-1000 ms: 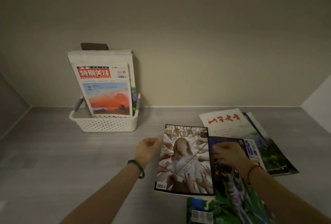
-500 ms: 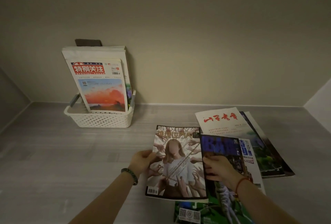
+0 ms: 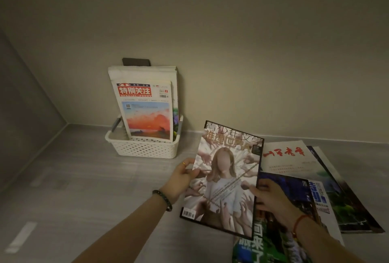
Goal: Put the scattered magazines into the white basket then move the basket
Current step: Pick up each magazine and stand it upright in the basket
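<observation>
Both grips are closing on one magazine (image 3: 223,178): the left hand (image 3: 181,178) is pinching its left edge, the right hand (image 3: 271,201) is clasping its right edge. At least five loose magazines (image 3: 288,157) are lying overlapped on the floor (image 3: 84,189) beneath and to the right. One white basket (image 3: 145,149), near on the left, is holding a red-titled magazine (image 3: 147,111) upright before several more.
</observation>
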Action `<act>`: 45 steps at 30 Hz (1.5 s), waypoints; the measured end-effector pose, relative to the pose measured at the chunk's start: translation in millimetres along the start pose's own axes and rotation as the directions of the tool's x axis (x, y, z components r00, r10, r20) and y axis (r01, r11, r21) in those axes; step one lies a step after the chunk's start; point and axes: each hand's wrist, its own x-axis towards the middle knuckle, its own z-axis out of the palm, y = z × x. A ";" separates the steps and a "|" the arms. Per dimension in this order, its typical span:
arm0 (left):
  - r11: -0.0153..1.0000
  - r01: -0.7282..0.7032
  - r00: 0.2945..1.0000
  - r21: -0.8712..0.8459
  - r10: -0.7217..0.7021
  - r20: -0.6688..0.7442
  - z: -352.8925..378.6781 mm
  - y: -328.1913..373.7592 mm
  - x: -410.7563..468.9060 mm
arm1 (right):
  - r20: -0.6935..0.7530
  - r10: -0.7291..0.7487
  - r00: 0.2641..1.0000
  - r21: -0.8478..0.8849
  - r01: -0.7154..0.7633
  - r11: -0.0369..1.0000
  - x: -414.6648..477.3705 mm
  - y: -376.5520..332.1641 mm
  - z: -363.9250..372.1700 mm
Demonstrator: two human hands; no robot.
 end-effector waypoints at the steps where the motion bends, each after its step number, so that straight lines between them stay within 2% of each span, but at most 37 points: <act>1: 1.000 -0.020 1.000 0.004 0.020 -0.017 -8.1 10.0 -0.3 | 0.005 -0.055 0.998 0.004 0.055 0.998 -1.5 -13.0 6.7; 5: 0.988 -0.149 0.975 0.049 0.155 -0.159 -51.7 56.2 -0.7 | 0.080 -0.301 0.950 -0.035 0.305 0.952 -12.5 -79.1 42.6; 7: 0.957 -0.240 0.920 0.165 0.278 -0.277 -79.2 82.3 0.8 | 0.099 -0.379 0.920 0.000 0.381 0.925 -12.3 -111.4 65.8; 9: 0.921 -0.310 0.867 0.235 0.375 -0.327 -108.2 108.4 3.1 | 0.073 -0.447 0.891 -0.031 0.451 0.892 -6.9 -141.4 92.3; 15: 0.887 -0.358 0.763 0.291 0.458 -0.456 -191.6 160.6 28.5 | -0.039 -0.589 0.808 -0.026 0.588 0.808 24.1 -215.5 171.7; 19: 0.895 -0.304 0.751 0.326 0.436 -0.496 -231.3 160.7 57.0 | -0.094 -0.574 0.814 -0.025 0.574 0.818 47.4 -229.0 213.1; 24: 0.923 -0.187 0.778 0.336 0.348 -0.523 -258.1 127.3 92.7 | -0.148 -0.542 0.827 -0.099 0.533 0.840 75.5 -213.6 245.1; 27: 0.924 -0.140 0.768 0.356 0.328 -0.550 -263.3 109.4 110.1 | -0.161 -0.512 0.844 -0.138 0.495 0.858 90.8 -201.8 254.1; 32: 0.933 -0.118 0.764 0.341 0.305 -0.569 -267.2 89.0 128.1 | -0.213 -0.440 0.872 -0.203 0.401 0.893 110.2 -184.9 264.1; 36: 0.917 -0.103 0.746 0.386 0.328 -0.580 -274.6 83.5 134.4 | -0.269 -0.406 0.873 -0.156 0.377 0.913 114.3 -179.3 267.9; 45: 0.912 -0.071 0.773 0.403 0.306 -0.556 -269.4 84.3 124.5 | -0.245 -0.410 0.879 -0.153 0.382 0.911 110.9 -169.7 258.0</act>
